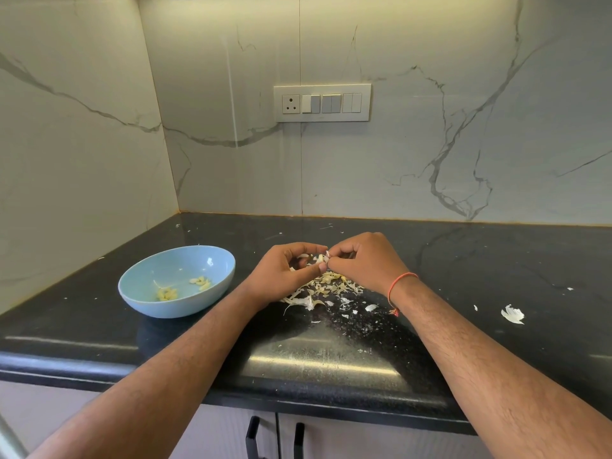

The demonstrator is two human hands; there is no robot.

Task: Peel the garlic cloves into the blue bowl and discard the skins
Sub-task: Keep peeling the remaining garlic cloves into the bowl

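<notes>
Garlic clove point(320, 259) sits pinched between both hands, just above the pile of skins point(326, 286) on the black worktop point(463, 260). The left hand point(284, 273) curls its fingers round it. The right hand point(361, 260) pinches it from the other side. Both arms reach in from the near edge. The blue bowl point(212, 286) with peeled cloves point(167, 294) sits to the left, near the left arm. Bare worktop lies to the right.

Blue bowl point(177, 281), black speckled counter point(463, 260), grey-veined white wall point(430, 127)
</notes>
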